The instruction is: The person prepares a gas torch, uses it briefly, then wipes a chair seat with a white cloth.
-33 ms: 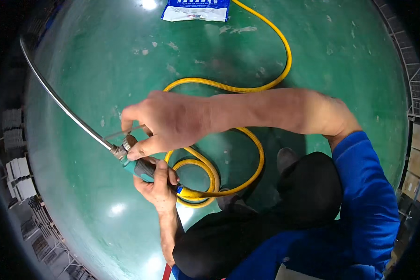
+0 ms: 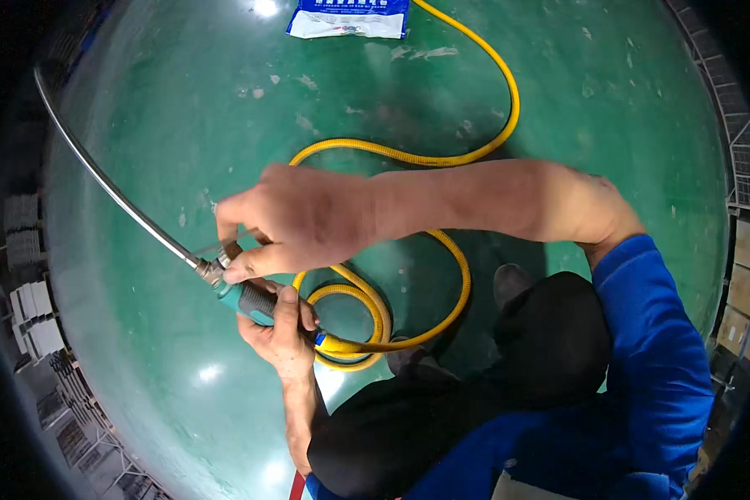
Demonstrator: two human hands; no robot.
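My left hand (image 2: pixel 285 337) is wrapped round the green-and-black handle (image 2: pixel 254 305) of a gas torch lance. Its long, thin metal tube (image 2: pixel 112 188) runs from the handle to the upper left in a bend made stronger by the lens. My right hand (image 2: pixel 304 218) reaches across from the right, its thumb and curled fingers at the round valve knob (image 2: pixel 225 257) at the handle's front end. Part of the knob is hidden by the thumb and fingers. A thin, blurred metal strip (image 2: pixel 217 247) shows beside the knob. A yellow hose (image 2: pixel 354 345) joins the handle's rear end.
The hose lies coiled on the green floor (image 2: pixel 600 108) and winds away to the top. A blue-and-white bag (image 2: pixel 350 21) lies at the top edge. My knees (image 2: pixel 558 333) are bent close below the hose. White stacked boxes (image 2: pixel 35 317) stand far left, cartons (image 2: pixel 740 283) far right.
The thumb and fingers of my right hand have shifted slightly round the valve knob and cover more of it. My left hand and the lance are practically still.
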